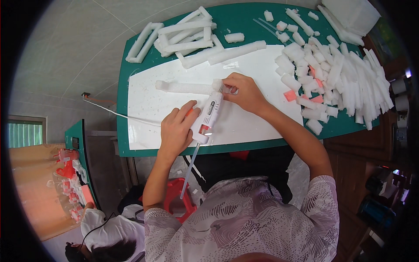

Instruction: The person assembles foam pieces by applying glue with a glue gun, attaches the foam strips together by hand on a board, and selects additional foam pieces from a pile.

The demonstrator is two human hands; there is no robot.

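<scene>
Tabletop [123, 109] green, overlaid by a white sheet [146, 124]; thereon a foam strip [187, 88], its right end pinched by the fingers of the right hand [247, 92]; left hand [176, 129] clasps a glue gun [211, 111]. Red stool [188, 205] (partly hidden) below; foam pile [334, 76] at right.

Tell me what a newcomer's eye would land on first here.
Probably the white glue gun in the left hand, mid-picture above a white sheet. Next, the big heap of white foam pieces, with pink bits among it, on the right of the green table; then the foam frames at its upper left.
</scene>
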